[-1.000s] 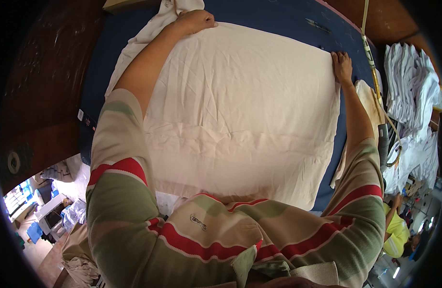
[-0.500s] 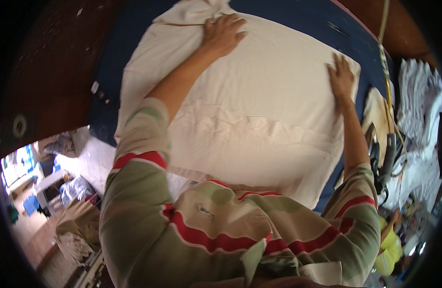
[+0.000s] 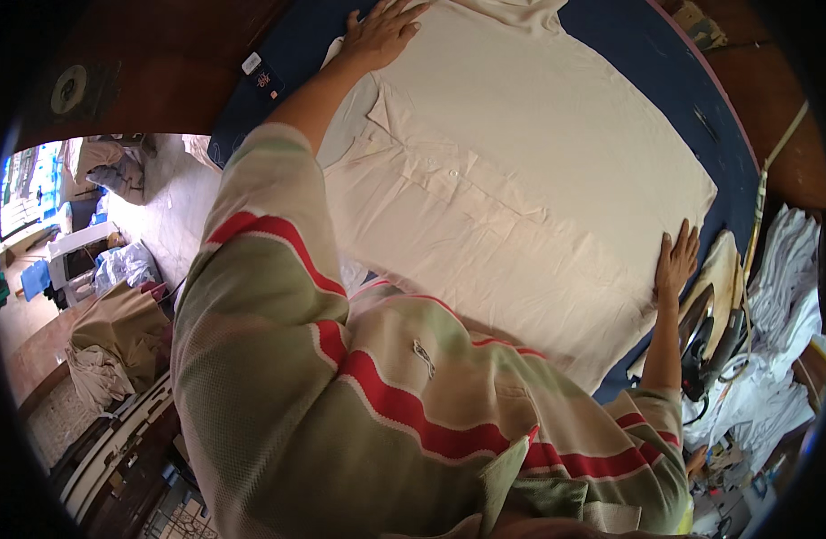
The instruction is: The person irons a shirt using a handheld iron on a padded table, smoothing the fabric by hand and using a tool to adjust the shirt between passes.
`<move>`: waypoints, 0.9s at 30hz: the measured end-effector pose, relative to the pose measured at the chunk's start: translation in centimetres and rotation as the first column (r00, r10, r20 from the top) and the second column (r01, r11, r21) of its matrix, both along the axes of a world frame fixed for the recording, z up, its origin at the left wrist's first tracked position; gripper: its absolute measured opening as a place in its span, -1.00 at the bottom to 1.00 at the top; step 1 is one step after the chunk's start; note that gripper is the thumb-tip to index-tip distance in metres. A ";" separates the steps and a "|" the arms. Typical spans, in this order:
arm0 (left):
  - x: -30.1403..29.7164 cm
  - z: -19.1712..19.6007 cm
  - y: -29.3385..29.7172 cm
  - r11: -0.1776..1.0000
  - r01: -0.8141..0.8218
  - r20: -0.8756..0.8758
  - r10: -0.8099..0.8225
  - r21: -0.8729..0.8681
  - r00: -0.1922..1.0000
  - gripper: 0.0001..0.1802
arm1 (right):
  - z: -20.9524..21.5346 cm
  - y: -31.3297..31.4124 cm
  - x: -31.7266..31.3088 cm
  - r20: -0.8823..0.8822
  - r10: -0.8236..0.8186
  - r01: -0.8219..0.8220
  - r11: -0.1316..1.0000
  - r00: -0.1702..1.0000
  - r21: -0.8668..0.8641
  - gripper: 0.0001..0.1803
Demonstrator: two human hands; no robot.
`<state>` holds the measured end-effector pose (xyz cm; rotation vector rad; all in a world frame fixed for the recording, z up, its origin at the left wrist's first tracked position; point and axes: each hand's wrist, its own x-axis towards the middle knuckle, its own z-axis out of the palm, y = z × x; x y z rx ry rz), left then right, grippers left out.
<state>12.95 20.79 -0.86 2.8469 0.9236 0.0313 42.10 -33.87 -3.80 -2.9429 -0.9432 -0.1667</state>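
Observation:
A cream shirt (image 3: 539, 135) lies spread over a navy blue table cover (image 3: 610, 45). A creased placket with small buttons runs across its middle, and wrinkles fan out below that. My left hand (image 3: 377, 36) rests at the shirt's far left edge, fingers stretched out and nothing gripped. At the right edge my right hand (image 3: 677, 260) lies flat on the cloth, fingers extended upward. Just right of my right forearm is a dark-handled iron (image 3: 707, 346), partly hidden by cords.
A small dark tag (image 3: 262, 81) lies on the cover at left. White garments (image 3: 781, 287) are piled at right, beside a hanging cord (image 3: 761, 198). Brown cloth (image 3: 117, 337) and a clear plastic bag (image 3: 130, 265) sit at lower left.
My view has turned. My left hand has shifted to the shirt's far left edge, and my right hand has slid nearer along the right edge. The buttoned placket now shows more plainly.

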 end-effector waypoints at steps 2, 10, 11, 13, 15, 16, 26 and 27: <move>-0.3 0.4 -0.1 0.999 -0.002 -0.001 0.002 -0.039 1.000 -0.47 | 0.3 -0.4 0.4 -0.067 -0.018 0.013 0.998 0.998 -0.067 -0.29; -4.3 -1.5 -8.5 0.989 0.085 0.133 -0.102 0.125 0.986 -0.47 | 1.5 0.1 -9.7 0.018 -0.027 0.027 1.000 0.999 -0.006 -0.32; -5.6 -2.5 -9.6 0.980 0.169 0.077 -0.177 0.101 0.981 -0.47 | -0.1 -1.1 -10.8 0.001 -0.056 0.056 0.994 0.998 -0.090 -0.33; -6.2 -2.7 -8.2 0.979 0.134 0.083 -0.148 0.155 0.985 -0.47 | 0.4 -0.5 -10.9 -0.061 -0.096 0.094 0.995 0.994 -0.023 -0.32; -7.2 -2.6 -7.4 0.982 0.067 0.162 -0.096 0.179 0.982 -0.48 | 1.1 0.1 -10.7 -0.139 -0.151 0.152 0.988 0.979 -0.006 -0.32; -7.9 -2.4 -7.0 0.985 0.015 0.237 -0.057 0.173 0.970 -0.47 | 1.5 0.4 -10.5 -0.183 -0.188 0.187 0.982 0.965 -0.024 -0.32; -15.3 -0.6 -16.7 0.894 -0.431 0.385 0.442 -0.119 0.810 -0.63 | 6.4 27.0 -27.0 -0.708 0.682 -0.030 0.724 0.182 0.689 -0.78; -15.4 -0.6 -16.9 0.890 -0.440 0.394 0.450 -0.122 0.801 -0.62 | 6.7 29.3 -28.3 -0.718 0.682 -0.096 0.731 0.141 0.675 -0.81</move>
